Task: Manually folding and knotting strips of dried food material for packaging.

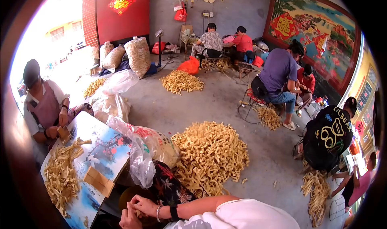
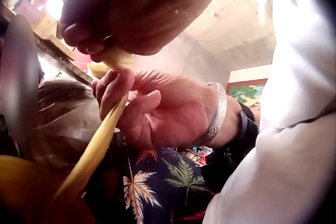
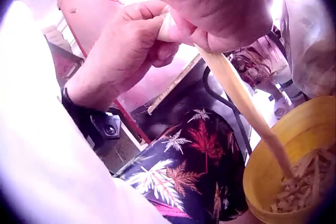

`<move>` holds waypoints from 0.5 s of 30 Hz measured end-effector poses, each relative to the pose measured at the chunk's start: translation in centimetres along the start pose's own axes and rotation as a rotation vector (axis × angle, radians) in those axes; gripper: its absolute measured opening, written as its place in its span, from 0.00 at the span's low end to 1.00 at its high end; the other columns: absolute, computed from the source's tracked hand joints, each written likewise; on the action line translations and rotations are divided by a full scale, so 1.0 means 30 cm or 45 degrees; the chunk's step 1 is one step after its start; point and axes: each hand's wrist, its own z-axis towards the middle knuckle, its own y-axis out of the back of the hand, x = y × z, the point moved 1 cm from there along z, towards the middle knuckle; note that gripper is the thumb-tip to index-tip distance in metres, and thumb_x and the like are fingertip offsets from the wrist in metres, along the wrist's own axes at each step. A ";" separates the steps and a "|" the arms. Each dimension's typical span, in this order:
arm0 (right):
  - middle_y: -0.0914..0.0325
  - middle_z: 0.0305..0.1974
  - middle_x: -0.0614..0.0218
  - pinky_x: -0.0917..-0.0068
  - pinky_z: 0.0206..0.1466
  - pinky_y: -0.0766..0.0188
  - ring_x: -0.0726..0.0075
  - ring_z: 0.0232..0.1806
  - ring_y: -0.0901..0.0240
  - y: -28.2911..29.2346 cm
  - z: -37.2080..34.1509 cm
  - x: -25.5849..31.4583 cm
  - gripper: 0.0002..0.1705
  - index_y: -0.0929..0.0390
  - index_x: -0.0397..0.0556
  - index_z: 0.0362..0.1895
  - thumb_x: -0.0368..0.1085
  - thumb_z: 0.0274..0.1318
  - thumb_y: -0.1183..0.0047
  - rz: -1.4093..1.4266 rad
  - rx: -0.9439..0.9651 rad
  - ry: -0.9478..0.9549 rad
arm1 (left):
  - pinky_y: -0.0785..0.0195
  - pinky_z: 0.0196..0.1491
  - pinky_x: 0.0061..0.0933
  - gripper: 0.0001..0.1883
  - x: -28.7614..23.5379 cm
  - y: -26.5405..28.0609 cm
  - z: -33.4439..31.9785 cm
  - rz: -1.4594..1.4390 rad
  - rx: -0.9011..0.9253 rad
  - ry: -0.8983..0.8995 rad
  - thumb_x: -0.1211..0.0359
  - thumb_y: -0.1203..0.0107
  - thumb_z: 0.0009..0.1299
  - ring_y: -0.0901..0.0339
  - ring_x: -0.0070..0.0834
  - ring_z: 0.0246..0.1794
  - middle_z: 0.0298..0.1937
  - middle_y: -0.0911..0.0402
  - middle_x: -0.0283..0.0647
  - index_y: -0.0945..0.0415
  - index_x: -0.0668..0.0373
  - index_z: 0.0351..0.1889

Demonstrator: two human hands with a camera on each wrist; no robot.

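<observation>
A long pale yellow strip (image 3: 244,103) runs down from between my two hands toward a yellow bucket (image 3: 255,179) that has cut strips inside. My left hand (image 3: 118,58) pinches its upper, whitish end. Close against it, my right hand (image 3: 215,8), wearing a silver bracelet, curls its fingers round the same strip. The left wrist view shows the strip (image 2: 97,148) leaving the curled fingers of the right hand (image 2: 168,116), with the left hand (image 2: 142,8) just above. In the head view, both hands are low, over the lap, beside the table.
The painted table (image 1: 107,148) at left bears loose strips (image 1: 60,176) and a wooden block (image 1: 98,181). A person (image 1: 44,108) works across it. A big pile of folded yellow pieces (image 1: 211,156) lies ahead, beside a plastic sack (image 1: 155,142). Several other people sit farther off.
</observation>
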 end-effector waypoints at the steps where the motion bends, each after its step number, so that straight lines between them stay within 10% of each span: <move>1: 0.26 0.23 0.74 0.82 0.15 0.41 0.81 0.15 0.33 -0.005 0.001 0.009 0.10 0.29 0.49 0.40 0.42 0.70 0.53 0.066 0.011 -0.053 | 0.29 0.31 0.39 0.18 -0.001 -0.002 0.001 -0.010 -0.017 0.006 0.75 0.43 0.59 0.22 0.45 0.32 0.34 0.26 0.45 0.25 0.64 0.49; 5: 0.24 0.26 0.73 0.78 0.21 0.34 0.78 0.21 0.27 -0.010 0.021 0.001 0.11 0.27 0.47 0.39 0.42 0.68 0.50 -0.040 0.124 -0.072 | 0.29 0.31 0.40 0.13 0.011 -0.022 0.007 -0.071 -0.056 0.039 0.74 0.45 0.62 0.23 0.47 0.32 0.33 0.26 0.46 0.24 0.63 0.45; 12: 0.26 0.31 0.64 0.71 0.37 0.28 0.69 0.32 0.26 0.030 0.069 -0.067 0.14 0.24 0.41 0.40 0.42 0.67 0.50 -0.580 0.057 0.638 | 0.29 0.36 0.39 0.10 0.051 -0.034 0.015 -0.582 -0.027 0.250 0.77 0.49 0.67 0.23 0.47 0.34 0.36 0.24 0.51 0.23 0.66 0.45; 15: 0.29 0.34 0.71 0.74 0.35 0.29 0.74 0.37 0.29 0.044 0.074 -0.058 0.15 0.24 0.45 0.41 0.45 0.67 0.50 -0.166 0.362 0.245 | 0.31 0.37 0.31 0.13 0.061 -0.032 0.007 -0.852 0.048 0.373 0.78 0.50 0.67 0.24 0.38 0.33 0.34 0.25 0.46 0.24 0.67 0.49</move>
